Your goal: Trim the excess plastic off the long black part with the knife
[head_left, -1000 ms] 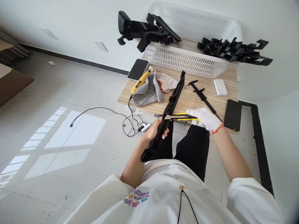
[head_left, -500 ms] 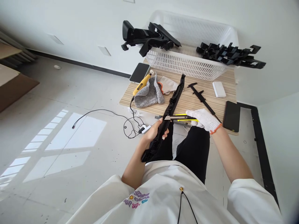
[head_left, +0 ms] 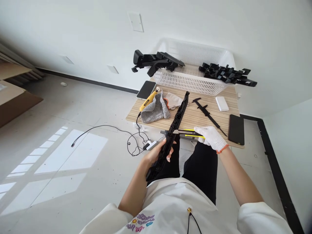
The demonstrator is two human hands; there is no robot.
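Observation:
My bare left hand (head_left: 157, 152) grips a long black plastic part (head_left: 177, 118) near its lower end; the part slants up from my lap to the wooden table (head_left: 195, 114). My right hand (head_left: 211, 138), in a white knit glove with an orange cuff, holds a yellow utility knife (head_left: 188, 132). Its blade tip touches the right edge of the black part just above my left hand.
On the table lie a grey cloth (head_left: 156, 110), a yellow rotary tool (head_left: 147, 101), a spare glove (head_left: 173, 100), a black caliper (head_left: 207, 112), a white block (head_left: 222, 103), two phones (head_left: 236, 129). A white basket (head_left: 192, 71) holds black parts at the back. Cables (head_left: 136, 143) trail on the floor.
The view has tilted up, so everything sits lower in the frame. Both hands keep their hold, with the blade still against the black part.

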